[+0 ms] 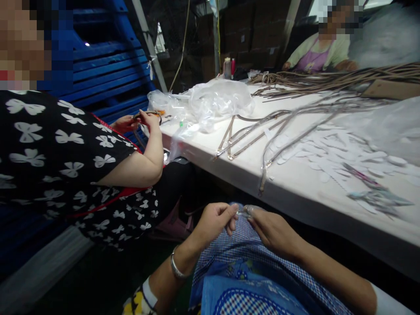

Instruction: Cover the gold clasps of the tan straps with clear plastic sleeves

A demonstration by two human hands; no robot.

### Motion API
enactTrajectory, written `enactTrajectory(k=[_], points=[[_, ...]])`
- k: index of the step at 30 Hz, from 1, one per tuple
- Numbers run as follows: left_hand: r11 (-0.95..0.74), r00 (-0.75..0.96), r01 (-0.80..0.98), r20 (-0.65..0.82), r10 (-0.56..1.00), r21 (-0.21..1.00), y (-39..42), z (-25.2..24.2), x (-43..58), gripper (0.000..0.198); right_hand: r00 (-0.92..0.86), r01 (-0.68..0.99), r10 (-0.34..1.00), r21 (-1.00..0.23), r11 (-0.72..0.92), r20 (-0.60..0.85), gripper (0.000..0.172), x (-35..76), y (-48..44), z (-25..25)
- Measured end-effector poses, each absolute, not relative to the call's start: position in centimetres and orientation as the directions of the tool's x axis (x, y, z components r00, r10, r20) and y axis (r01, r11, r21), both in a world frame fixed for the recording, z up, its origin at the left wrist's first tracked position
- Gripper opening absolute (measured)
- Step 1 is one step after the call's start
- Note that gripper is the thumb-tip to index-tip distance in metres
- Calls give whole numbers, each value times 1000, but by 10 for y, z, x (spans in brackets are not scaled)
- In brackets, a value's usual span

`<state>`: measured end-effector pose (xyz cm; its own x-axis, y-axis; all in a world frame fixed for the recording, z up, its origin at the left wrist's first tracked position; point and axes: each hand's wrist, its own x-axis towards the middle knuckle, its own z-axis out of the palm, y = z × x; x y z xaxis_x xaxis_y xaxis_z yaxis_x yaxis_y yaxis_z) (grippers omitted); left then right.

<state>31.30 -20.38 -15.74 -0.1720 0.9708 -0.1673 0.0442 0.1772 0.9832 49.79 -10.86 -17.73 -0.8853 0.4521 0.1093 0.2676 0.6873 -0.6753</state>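
My left hand (217,222) and my right hand (269,226) meet low over my lap, just off the table's near edge. Between their pinched fingertips is a small, clear, shiny piece (242,213) that looks like plastic film; its exact kind is too small to tell. Both hands are closed on it, thumbs against fingers. Beyond them, several thin brown straps (252,142) with metal-looking ends lie across the white table (226,168), some partly in clear film. One strap end (261,186) hangs over the edge near my right hand.
White paper slips (331,151) are scattered at the right, with pink-handled scissors (362,175) and a blurred tool (380,197). Clear plastic bags (219,103) heap at the back left. A co-worker's hands (147,120) hold a dark strap at left; another person (316,54) sits across.
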Motion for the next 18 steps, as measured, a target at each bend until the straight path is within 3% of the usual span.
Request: enactTrajectory(k=[2, 3, 6, 8, 11, 14, 16, 18], points=[[64, -335, 337, 56, 941, 939, -202, -162, 309, 29, -839, 365, 520, -874, 321, -160, 35, 497, -109, -172], [15, -373, 474, 185, 909, 881, -203, -165, 308, 24, -822, 379, 487, -922, 82, -295, 37, 498, -109, -170], [-132, -246, 679, 394, 886, 722, -214, -176, 316, 29, -831, 300, 277, -809, -505, -481, 31, 502, -110, -166], [-237, -101, 672, 404, 909, 702, -221, -185, 326, 36, -863, 211, 211, -707, -675, -460, 25, 502, -113, -161], [-238, -115, 572, 365, 924, 785, -219, -196, 340, 37, -907, 86, 229, -685, -723, -355, 25, 498, -117, -142], [-158, -201, 417, 260, 945, 895, -206, -200, 348, 30, -896, -122, 408, -786, -606, -175, 29, 493, -115, -118], [-153, -152, 306, 207, 967, 940, -200, -196, 352, 33, -814, -266, 581, -880, -394, -14, 36, 492, -107, -107], [-157, -74, 196, 174, 982, 968, -198, -189, 355, 34, -691, -286, 702, -957, -49, 170, 40, 494, -96, -107]])
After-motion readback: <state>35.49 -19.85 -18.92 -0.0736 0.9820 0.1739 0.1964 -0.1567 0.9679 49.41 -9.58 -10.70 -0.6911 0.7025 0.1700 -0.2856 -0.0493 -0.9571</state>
